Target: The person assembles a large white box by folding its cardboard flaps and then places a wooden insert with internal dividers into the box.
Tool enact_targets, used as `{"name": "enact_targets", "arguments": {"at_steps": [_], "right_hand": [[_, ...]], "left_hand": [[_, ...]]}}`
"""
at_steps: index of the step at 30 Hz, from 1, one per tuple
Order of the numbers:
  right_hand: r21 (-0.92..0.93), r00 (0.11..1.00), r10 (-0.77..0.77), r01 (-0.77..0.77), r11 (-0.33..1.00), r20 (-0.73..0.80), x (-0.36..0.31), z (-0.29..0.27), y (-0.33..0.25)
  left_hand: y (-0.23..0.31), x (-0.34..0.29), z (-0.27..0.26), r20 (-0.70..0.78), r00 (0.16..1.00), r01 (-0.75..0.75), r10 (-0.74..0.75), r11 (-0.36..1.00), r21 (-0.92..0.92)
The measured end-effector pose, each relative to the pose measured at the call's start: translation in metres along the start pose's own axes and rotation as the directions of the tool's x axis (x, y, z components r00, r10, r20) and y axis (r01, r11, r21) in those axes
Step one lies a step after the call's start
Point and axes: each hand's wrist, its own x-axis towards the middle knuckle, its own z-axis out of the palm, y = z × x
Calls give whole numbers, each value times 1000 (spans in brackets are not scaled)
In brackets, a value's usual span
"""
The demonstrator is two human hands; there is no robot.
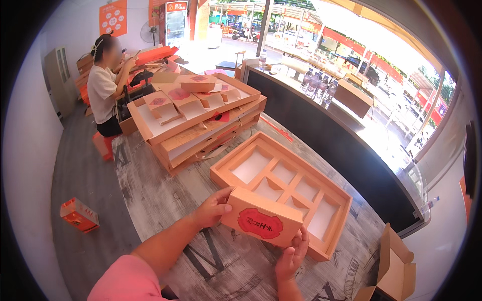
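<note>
A small tan cardboard box (236, 222) with a red printed label on its front is held up between my two hands. My left hand (212, 209) grips its left end, thumb on the front face. At the lower right corner, the fingers of my right hand (292, 255) reach up behind the box's end and hold it. Just beyond lies a shallow cardboard tray (240, 145) with several compartments, white at their bottoms. The held box covers part of the tray's near side.
Left of the tray stands a stack of cardboard gift boxes (206, 131), small boxes on top. An open carton (396, 268) is at the lower right. Water bottles (319, 85) stand on the counter beyond. Another person (104, 88) sits at the far left; a red-orange box (80, 214) lies on the floor.
</note>
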Motion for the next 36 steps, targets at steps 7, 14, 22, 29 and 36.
{"name": "enact_targets", "arguments": {"at_steps": [7, 14, 22, 29, 36], "right_hand": [[-33, 979, 191, -189, 981, 72, -6, -3, -6], [-29, 983, 184, -183, 983, 28, -4, -12, 4], [52, 979, 193, -197, 979, 71, -5, -11, 6], [159, 965, 218, -241, 958, 148, -2, -10, 2], [150, 931, 306, -338, 929, 201, -3, -8, -3]], "left_hand": [[7, 4, -18, -170, 980, -59, 105, 964, 258], [20, 7, -7, -145, 986, -33, 77, 960, 280], [22, 0, -29, -87, 996, -8, 30, 968, 251], [37, 0, -34, -4, 1000, 10, -9, 951, 309], [38, -5, -33, -40, 998, -21, 41, 908, 418]]}}
